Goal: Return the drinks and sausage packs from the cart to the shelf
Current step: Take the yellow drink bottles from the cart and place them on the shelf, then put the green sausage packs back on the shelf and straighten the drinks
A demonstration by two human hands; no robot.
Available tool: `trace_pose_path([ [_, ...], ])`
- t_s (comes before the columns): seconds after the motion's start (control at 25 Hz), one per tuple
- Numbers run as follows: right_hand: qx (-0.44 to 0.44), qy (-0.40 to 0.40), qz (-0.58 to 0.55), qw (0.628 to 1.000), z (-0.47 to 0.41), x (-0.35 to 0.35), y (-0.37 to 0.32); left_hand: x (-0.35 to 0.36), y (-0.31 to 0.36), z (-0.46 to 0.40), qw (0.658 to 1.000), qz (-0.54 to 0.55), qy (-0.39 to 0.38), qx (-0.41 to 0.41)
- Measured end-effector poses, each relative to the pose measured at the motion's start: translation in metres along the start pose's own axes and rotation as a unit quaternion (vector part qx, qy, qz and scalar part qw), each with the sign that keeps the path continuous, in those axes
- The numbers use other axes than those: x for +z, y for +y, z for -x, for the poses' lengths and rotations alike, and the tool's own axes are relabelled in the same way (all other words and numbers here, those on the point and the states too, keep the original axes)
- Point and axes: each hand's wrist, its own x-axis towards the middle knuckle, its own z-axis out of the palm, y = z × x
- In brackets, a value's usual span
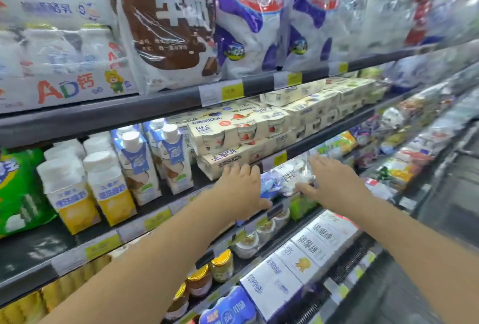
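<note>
Drink pack [286,177] sits blurred, partly hidden between both hands [242,190].

My left hand [242,189] and right hand [334,181] reach toward a blue-and-white milk bag [285,178] at the shelf edge [274,160], and they have little room. Stacked cream yogurt multipacks [233,139] crowd just above and behind my left fingers. To the left, blue-topped cartons [145,165] and yellow-bottomed bottles [108,186] stand upright in tight ranks. The dark shelf lip [145,106] above caps the opening. Below my wrists, glass jars [220,264] and white milk boxes [300,259] fill the lower tier. Open floor [445,220] lies far right.
</note>
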Motion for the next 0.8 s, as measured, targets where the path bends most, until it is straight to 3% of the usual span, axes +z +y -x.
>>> trace_pose_path([
  [0.24,0.120,-0.097,0.015,0.988,0.030,0.028,0.161,0.006,0.101,-0.122,0.996,-0.022,-0.048,0.067],
  [0.52,0.268,-0.138,0.022,0.953,0.092,0.068,0.375,0.021,0.306,-0.253,0.983,-0.023,-0.073,0.165],
  [0.8,0.403,-0.164,-0.037,0.899,0.173,0.087,0.537,0.028,0.501,-0.337,0.954,-0.025,-0.069,0.291],
])
